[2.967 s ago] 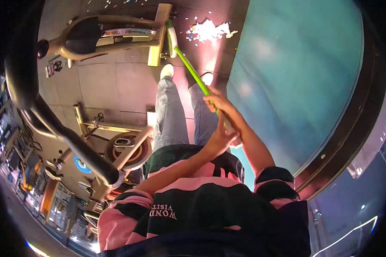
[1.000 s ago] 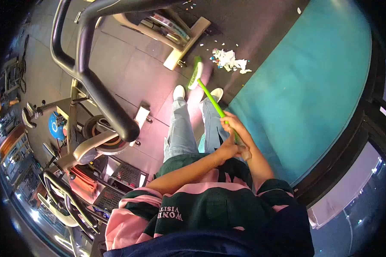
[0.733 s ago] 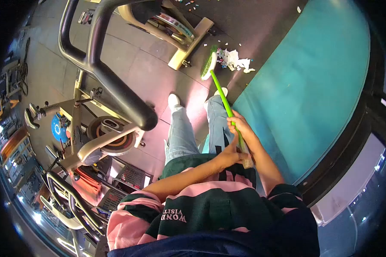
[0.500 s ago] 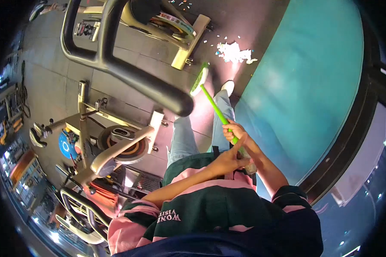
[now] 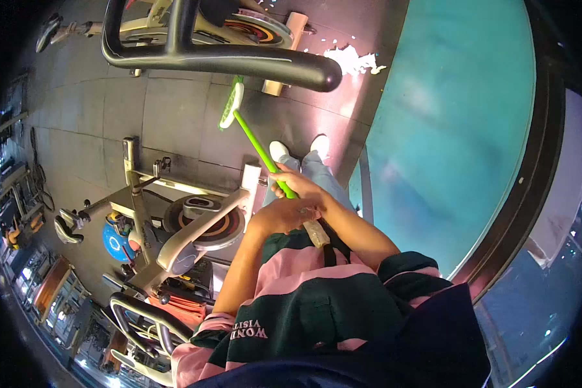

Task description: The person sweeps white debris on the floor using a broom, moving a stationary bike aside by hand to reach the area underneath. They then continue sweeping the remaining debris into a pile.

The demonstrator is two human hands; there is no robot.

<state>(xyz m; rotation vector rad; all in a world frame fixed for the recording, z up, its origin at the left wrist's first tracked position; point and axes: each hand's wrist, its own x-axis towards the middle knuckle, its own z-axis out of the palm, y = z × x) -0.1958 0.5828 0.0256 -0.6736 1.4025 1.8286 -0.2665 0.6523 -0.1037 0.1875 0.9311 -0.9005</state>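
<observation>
A green-handled broom [image 5: 255,140] slants up and to the left from my body, its white head with green bristles [image 5: 231,107] over the dark floor tiles. My right hand [image 5: 296,183] is wrapped round the green handle, farther along it. Closer to my waist, my left hand [image 5: 283,216] is closed round the handle near its top end, its fingers partly hidden. A pale, worn grip end [image 5: 315,233] sticks out below that hand. Beyond my feet lies a pile of white scraps [image 5: 352,61], partly behind a black handlebar.
The black handlebar [image 5: 258,64] crosses the upper view close to me. An exercise bike [image 5: 204,223] stands at left, with a blue ball [image 5: 116,239] beside it. Another bike's base [image 5: 284,58] is near the scraps. Turquoise flooring [image 5: 452,129] covers the right side.
The broom head has swung left, away from the scraps, and both hands have shifted left with the handle. My view has moved, and my feet now stand close together.
</observation>
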